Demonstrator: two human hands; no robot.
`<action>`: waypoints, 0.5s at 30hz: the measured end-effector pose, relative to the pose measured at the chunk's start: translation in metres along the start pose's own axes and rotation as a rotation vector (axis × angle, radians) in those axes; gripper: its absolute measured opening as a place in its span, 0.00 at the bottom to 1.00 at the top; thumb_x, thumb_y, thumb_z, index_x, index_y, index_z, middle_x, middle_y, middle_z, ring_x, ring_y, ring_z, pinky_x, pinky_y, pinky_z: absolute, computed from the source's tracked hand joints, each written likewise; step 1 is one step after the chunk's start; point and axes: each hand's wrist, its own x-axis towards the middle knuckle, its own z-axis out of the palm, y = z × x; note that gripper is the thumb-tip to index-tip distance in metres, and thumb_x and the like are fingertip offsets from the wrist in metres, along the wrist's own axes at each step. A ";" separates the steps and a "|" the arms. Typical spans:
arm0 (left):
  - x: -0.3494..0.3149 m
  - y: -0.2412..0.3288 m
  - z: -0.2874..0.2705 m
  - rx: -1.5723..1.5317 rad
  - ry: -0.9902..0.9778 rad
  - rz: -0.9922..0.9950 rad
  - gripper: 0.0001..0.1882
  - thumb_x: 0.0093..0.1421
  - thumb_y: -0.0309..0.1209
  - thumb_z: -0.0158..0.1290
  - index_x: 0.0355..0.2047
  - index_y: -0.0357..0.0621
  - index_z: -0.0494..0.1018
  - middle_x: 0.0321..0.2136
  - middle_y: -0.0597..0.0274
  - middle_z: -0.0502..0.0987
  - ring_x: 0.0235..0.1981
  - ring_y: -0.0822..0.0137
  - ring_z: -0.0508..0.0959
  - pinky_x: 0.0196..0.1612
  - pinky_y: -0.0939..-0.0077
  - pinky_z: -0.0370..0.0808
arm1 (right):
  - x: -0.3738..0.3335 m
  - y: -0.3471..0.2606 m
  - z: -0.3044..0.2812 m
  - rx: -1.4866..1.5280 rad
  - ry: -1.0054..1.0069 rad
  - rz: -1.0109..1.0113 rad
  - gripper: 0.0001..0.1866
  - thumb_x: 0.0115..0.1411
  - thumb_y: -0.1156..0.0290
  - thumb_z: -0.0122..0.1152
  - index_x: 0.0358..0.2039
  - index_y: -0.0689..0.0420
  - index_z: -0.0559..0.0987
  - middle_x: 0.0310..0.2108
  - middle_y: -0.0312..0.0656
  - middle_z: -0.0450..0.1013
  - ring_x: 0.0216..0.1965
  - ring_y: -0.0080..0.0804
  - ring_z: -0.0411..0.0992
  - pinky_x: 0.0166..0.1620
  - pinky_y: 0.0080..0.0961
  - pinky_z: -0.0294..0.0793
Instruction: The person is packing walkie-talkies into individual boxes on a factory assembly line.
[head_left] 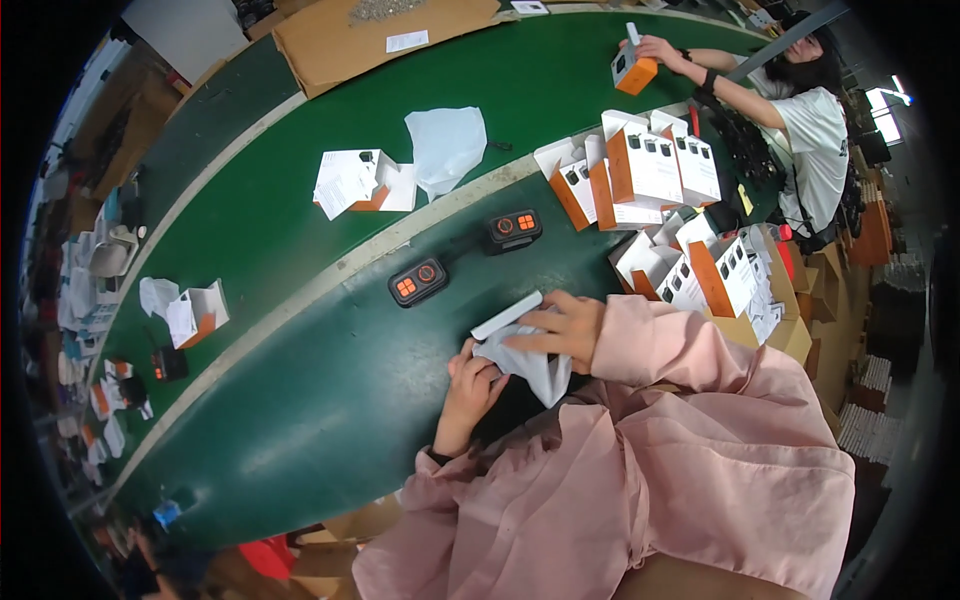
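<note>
Both my hands work close to my body over the green bench. My left hand (470, 392) pinches the lower left edge of a crumpled, pale plastic bag (545, 378). Across the bag's far side lies a stiff white strip-like piece (507, 315); its kind is not clear. My right hand (562, 330) has its fingers bent over the bag and the end of that piece. Whatever may be inside the bag is hidden. Just beyond my hands sit two black devices with orange buttons, one to the left (418, 282) and one farther off (514, 230).
Several opened white-and-orange boxes (655, 165) are stacked at the right. On the green conveyor belt (270, 220) lie an open box (395, 185), a loose plastic bag (446, 145) and another box (205, 310). A co-worker's hands (660, 52) hold an orange-and-white box (635, 72) at the far right.
</note>
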 end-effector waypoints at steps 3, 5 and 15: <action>0.006 -0.003 -0.003 0.019 0.005 0.026 0.20 0.37 0.25 0.66 0.30 0.45 0.68 0.41 0.58 0.66 0.51 0.47 0.67 0.43 0.59 0.61 | -0.024 0.015 0.006 0.166 0.177 0.078 0.37 0.37 0.76 0.66 0.53 0.53 0.68 0.49 0.42 0.68 0.42 0.45 0.67 0.44 0.32 0.74; 0.009 -0.005 -0.007 0.071 0.010 0.071 0.22 0.36 0.26 0.67 0.31 0.44 0.68 0.41 0.57 0.67 0.52 0.47 0.65 0.43 0.60 0.60 | -0.035 0.023 0.013 0.303 0.291 0.194 0.35 0.45 0.70 0.68 0.53 0.59 0.65 0.49 0.45 0.67 0.45 0.42 0.68 0.52 0.31 0.68; 0.018 0.002 -0.018 0.002 -0.116 -0.110 0.24 0.37 0.23 0.63 0.37 0.39 0.68 0.42 0.54 0.66 0.51 0.46 0.66 0.46 0.57 0.62 | -0.022 0.004 0.025 0.788 0.219 0.335 0.38 0.46 0.65 0.69 0.56 0.59 0.62 0.54 0.48 0.63 0.57 0.39 0.61 0.59 0.33 0.57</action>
